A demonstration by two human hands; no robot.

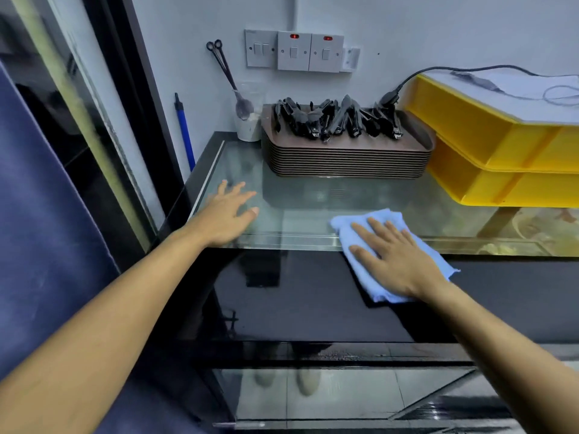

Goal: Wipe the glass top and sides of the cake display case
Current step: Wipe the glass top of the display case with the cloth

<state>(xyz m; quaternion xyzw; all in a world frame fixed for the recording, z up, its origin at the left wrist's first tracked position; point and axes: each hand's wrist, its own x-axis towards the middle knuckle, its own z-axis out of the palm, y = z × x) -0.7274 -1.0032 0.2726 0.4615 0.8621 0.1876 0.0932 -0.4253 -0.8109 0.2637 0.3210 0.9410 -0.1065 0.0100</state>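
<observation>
- Forearms, both bare, reached forward from the bottom corners of the view toward a glass display case (313,296) with a dark front face.
- Right hand (398,258) lay flat, fingers straight and slightly spread, pressing a light blue cloth (363,236) onto the case where the dark front met the near edge of the glass top (297,208).
- Part of the cloth lay on the glass top, and part lay on the dark surface below the edge.
- Left hand (224,214) was released, fingers straight and spread, holding nothing, at the near left corner of the glass top, well apart from the cloth.
- Further back on the glass stood a stack of brown trays (344,158), with black tongs (335,120) heaped on the uppermost one.
- Just left of the stack stood a white cup (249,128) holding a long spoon.
- Two stacked yellow crates (488,142) sat at the right on the glass, with a black cable (416,75) running across them.
- White wall switches (294,51) were mounted on the wall behind.
</observation>
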